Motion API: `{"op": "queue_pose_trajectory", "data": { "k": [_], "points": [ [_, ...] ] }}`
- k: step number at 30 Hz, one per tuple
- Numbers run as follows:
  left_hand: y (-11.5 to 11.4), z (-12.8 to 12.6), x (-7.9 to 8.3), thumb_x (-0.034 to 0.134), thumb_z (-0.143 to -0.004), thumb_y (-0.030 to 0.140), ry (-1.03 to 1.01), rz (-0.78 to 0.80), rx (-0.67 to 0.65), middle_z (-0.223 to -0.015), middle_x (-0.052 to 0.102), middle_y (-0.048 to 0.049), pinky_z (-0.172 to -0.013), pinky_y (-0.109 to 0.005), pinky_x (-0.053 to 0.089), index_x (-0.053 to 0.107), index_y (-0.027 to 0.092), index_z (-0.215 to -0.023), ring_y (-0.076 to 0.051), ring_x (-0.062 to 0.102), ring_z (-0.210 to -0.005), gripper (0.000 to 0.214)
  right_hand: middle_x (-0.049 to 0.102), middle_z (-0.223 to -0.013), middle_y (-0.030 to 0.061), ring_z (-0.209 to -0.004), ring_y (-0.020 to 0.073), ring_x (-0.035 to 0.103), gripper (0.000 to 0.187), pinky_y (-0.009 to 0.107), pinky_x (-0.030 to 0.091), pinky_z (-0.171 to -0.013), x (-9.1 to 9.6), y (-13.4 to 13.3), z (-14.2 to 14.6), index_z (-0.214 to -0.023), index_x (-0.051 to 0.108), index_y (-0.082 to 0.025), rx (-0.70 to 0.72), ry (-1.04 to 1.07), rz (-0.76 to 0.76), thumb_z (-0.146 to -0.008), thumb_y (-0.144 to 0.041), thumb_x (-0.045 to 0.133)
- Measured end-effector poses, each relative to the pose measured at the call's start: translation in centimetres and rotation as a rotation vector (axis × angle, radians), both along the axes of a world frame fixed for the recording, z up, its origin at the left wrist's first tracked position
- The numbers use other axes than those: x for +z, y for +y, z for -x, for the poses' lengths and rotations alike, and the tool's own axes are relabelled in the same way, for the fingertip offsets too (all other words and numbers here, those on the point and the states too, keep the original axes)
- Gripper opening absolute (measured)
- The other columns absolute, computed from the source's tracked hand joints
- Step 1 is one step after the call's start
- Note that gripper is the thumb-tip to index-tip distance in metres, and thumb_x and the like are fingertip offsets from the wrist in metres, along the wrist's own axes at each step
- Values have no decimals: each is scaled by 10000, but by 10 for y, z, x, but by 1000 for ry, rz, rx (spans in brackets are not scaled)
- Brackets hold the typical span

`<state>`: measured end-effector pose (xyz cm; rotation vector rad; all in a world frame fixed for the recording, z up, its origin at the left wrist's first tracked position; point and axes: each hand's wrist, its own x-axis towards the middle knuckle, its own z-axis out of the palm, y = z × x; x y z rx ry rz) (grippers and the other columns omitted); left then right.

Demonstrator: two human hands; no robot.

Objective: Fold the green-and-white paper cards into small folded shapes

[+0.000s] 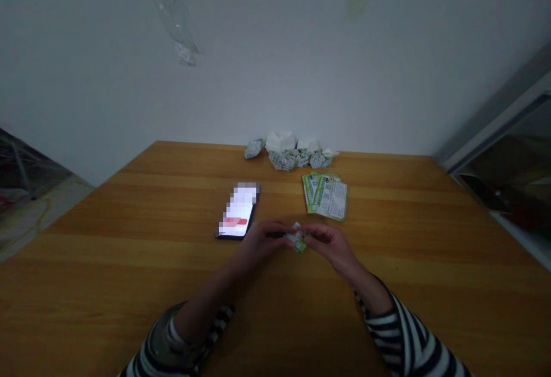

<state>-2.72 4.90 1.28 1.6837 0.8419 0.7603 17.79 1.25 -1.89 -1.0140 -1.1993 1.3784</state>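
wall: plain white (275, 61), meeting the counter's far edge | counter: orange-brown wood, lighter bands (413, 251) | floor: pale, thin yellow cable (37, 219) | left: dark metal frame (19, 164) | right: grey frame (501, 116), dark glass | light: dim

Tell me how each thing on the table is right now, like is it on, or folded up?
left hand: pinching the small green-and-white paper
right hand: pinching the same paper from the other side
small green-and-white paper: folded up small, held between both hands
phone: lying flat, screen lit
green-and-white paper sheets: lying flat, spread in a small overlapping stack
pile of paper pieces: folded or crumpled, heaped near the far edge
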Motion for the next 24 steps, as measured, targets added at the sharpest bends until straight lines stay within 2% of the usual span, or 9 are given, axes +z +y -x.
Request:
{"op": "queue_pose_trajectory", "data": {
  "k": [3,6,10,12,16,20,24],
  "points": [
    [2,2,-1,664,-801,321,28,-2,15,-975,739,-75,-779,-293,497,748,191,-957,-218,676,-883,220,728,-1054,49,-915,206,690,372,353,538,-842,1,0,1,-1020,726,-254,56,48,-3,-660,-323,794],
    [1,2,0,606,-844,354,69,-25,14,-936,749,-66,-747,-282,500,757,185,-916,-210,679,-845,238,739,-1024,49,-901,211,695,357,351,540,-835,-2,-1,1,-990,739,-254,49,38,-11,-644,-311,808],
    [0,1,-1,569,-865,372,139,-106,45,-834,749,-54,-701,-274,495,758,177,-876,-194,666,-760,271,765,-835,44,-737,197,702,205,307,558,-699,-4,-2,2,-835,775,-217,-18,-49,2,-676,-346,782],
    [-1,0,0,584,-855,361,123,-113,37,-853,748,-59,-718,-279,496,759,179,-872,-196,664,-774,254,757,-742,38,-656,184,684,175,287,549,-626,-4,-2,1,-759,776,-206,-68,-84,-14,-692,-367,764],
    [-2,-4,3,649,-806,323,-35,20,27,-968,744,-73,-785,-298,506,760,188,-909,-217,676,-877,203,747,-699,32,-631,183,669,153,285,540,-593,-1,0,-1,-711,768,-213,-197,-118,-77,-680,-363,759],
    [-5,-9,-1,697,-756,350,-75,189,114,-920,759,-73,-748,-307,519,767,176,-888,-227,689,-826,229,735,-646,28,-588,182,658,129,278,534,-555,0,1,0,-659,751,-211,-266,-144,-80,-659,-340,763],
    [-6,-13,-11,698,-751,378,-134,311,193,-885,763,-73,-728,-302,519,762,162,-900,-212,693,-787,270,741,-670,33,-614,185,671,101,286,543,-591,0,-2,8,-684,751,-207,-339,-169,-107,-695,-307,739]
  ]
}}
